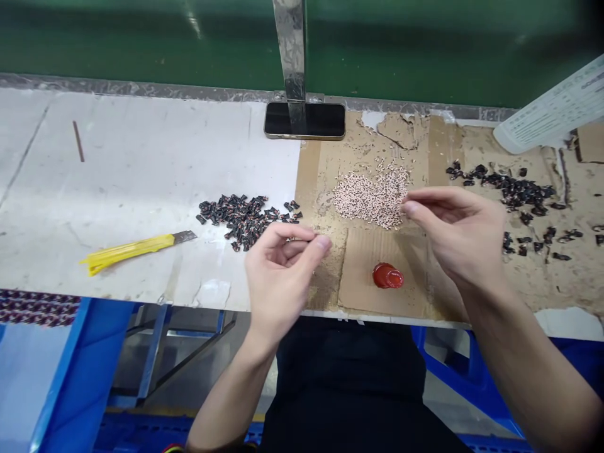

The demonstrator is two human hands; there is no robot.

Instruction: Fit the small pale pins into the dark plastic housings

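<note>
My left hand is closed in a pinch, thumb against forefinger, just right of a heap of small black pieces with coppery ends. Whatever is between those fingertips is too small to make out. At the right edge of a pile of tiny pale pinkish parts, my right hand also pinches thumb and forefinger together. Its fingertips hide anything they hold. Between and below the hands, a small red cup-like piece lies on a cardboard sheet.
A yellow utility knife lies at left with its blade out. At the back, a phone rests against a metal post. More black pieces are scattered at right below a white translucent container. A thin brown strip lies far left.
</note>
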